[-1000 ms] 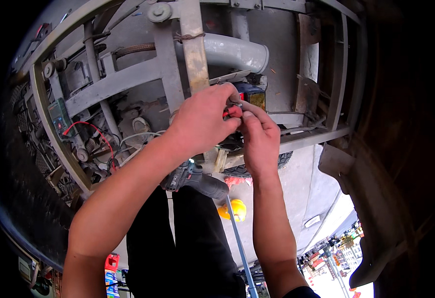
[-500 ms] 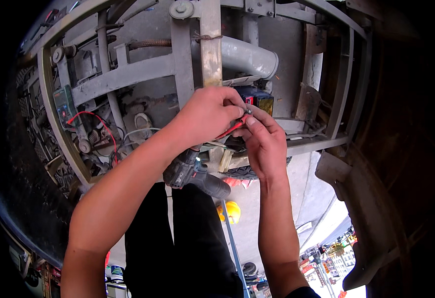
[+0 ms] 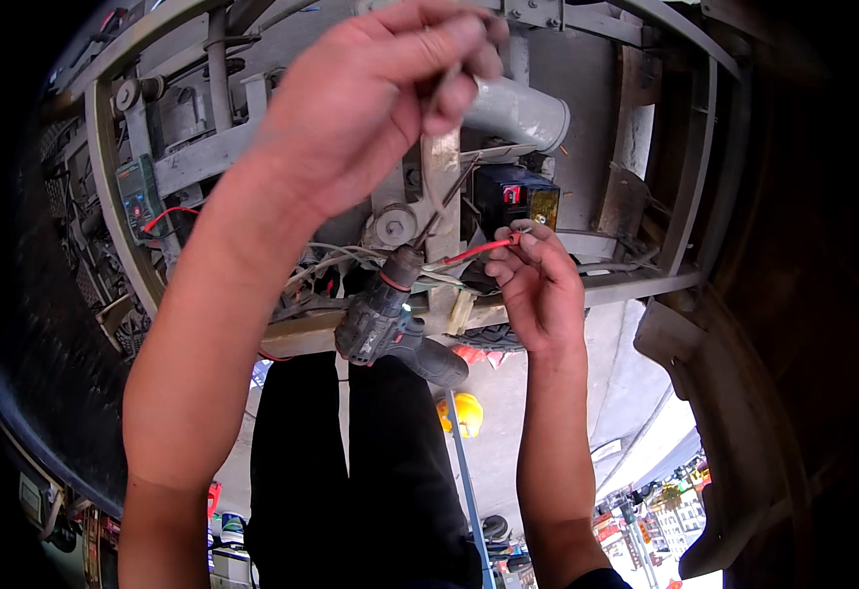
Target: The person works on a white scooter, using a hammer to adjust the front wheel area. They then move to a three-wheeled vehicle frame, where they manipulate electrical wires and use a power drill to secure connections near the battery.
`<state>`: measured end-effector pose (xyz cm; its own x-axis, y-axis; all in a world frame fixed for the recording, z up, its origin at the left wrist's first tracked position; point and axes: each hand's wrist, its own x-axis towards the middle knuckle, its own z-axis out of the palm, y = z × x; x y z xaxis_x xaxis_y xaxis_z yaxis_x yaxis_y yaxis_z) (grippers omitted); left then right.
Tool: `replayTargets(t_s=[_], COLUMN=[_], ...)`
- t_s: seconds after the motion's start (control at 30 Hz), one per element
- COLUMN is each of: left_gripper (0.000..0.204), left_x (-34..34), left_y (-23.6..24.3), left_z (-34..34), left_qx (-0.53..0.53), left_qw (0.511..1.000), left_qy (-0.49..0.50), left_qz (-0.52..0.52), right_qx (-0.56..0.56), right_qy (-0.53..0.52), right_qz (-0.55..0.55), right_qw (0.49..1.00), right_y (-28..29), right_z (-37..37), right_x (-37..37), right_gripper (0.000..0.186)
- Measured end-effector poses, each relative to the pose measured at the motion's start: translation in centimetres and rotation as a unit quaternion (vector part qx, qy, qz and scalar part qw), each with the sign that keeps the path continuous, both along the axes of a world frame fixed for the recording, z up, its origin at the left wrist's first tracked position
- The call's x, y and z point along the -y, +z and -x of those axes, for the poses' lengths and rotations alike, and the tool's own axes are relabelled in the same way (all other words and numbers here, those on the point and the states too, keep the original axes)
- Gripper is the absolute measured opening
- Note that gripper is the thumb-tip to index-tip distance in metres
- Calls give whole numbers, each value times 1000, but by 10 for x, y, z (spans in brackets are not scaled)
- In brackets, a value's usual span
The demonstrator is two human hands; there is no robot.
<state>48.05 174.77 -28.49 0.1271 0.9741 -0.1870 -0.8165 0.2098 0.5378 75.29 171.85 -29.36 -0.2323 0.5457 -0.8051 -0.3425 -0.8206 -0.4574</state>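
Note:
My left hand (image 3: 361, 113) is raised high over the metal frame, its fingers curled together and blurred. Whatever it may pinch is too smeared to name. Lower and to the right, my right hand (image 3: 545, 285) pinches the end of a red cable (image 3: 479, 251) between thumb and fingers, close to a small metal end piece. A black box with a red patch, which looks like a battery (image 3: 496, 199), sits just beyond that hand. Between my forearms a dark power drill (image 3: 375, 319) rests on the frame's near rail, its long bit pointing away from me.
Metal frame bars (image 3: 199, 162) cross the space in front of me. At left a multimeter (image 3: 137, 204) with a red lead hangs by the frame. A grey cylinder (image 3: 523, 113) lies farther off. Loose wires (image 3: 336, 257) run near the drill. A yellow object (image 3: 465, 414) is on the ground.
My left hand has left the cable end and moved up and away from my right hand. My right hand still holds the red cable, slightly lower and to the right in view.

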Motion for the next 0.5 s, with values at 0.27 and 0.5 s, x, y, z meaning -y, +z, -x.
replayTargets(t_s=[0.27, 0.5], left_gripper=[26, 24], left_x=[27, 50], left_y=[83, 55], left_z=[88, 67], left_qx=[-301, -660], left_qw=[927, 725], left_qy=[211, -154], left_qz=[75, 119], right_qx=[85, 220], right_qy=[29, 128], right_qz=[-41, -122], right_qw=[995, 959], right_y=[-2, -5], right_z=[4, 22], right_x=[-3, -7], right_gripper=[24, 30])
